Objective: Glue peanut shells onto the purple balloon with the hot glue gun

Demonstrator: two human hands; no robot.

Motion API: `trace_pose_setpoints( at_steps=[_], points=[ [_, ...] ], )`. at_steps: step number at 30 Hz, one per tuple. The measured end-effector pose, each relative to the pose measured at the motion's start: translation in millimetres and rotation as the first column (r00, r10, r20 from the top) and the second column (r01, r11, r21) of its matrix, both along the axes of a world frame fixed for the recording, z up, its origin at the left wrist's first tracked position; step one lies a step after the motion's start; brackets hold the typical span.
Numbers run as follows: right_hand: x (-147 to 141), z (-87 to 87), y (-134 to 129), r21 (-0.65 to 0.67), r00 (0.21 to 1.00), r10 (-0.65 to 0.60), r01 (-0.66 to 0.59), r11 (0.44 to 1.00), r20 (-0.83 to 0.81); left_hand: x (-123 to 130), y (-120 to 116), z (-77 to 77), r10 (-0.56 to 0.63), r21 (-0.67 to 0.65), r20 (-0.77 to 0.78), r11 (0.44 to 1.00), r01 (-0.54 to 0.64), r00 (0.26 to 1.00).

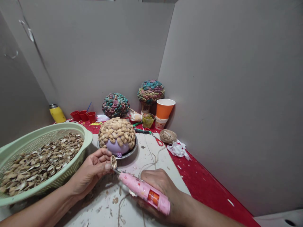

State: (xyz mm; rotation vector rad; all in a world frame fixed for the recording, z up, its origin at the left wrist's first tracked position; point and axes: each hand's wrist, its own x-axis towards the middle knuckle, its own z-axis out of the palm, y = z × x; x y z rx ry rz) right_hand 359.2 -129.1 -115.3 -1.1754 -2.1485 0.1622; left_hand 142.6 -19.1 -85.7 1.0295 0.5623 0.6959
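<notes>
Between the thumb and fingers of my left hand is a peanut shell half, its hollow side partly facing me. My right hand is wrapped round a pink glue gun, whose metal nozzle touches or nearly touches the shell. Just behind my left hand, a purple balloon sits in a metal bowl. Peanut shells cover its upper part, while its lower front shows bare. The balloon's knotted end points toward me.
A green basket of shells stands at left. Behind are two coloured shell-covered balls, red cups, a yellow bottle and an orange cup. Red-handled scissors and twine lie right, near the grey wall.
</notes>
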Motion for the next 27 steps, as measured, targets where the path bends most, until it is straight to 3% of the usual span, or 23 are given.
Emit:
trace_pose_setpoints(
  at_steps=[10,27],
  points=[
    [-0.1,-1.9,-1.4,-0.023,1.0,0.004,-0.005,1.0,-0.008,-0.3,0.9,1.6,0.005,-0.03,0.014,1.0,-0.004,1.0],
    [0.2,2.5,-1.4,0.055,1.0,-0.013,0.012,0.998,0.011,-1.7,-0.9,4.7,0.019,-0.031,0.023,0.999,-0.018,1.0]
  ],
)
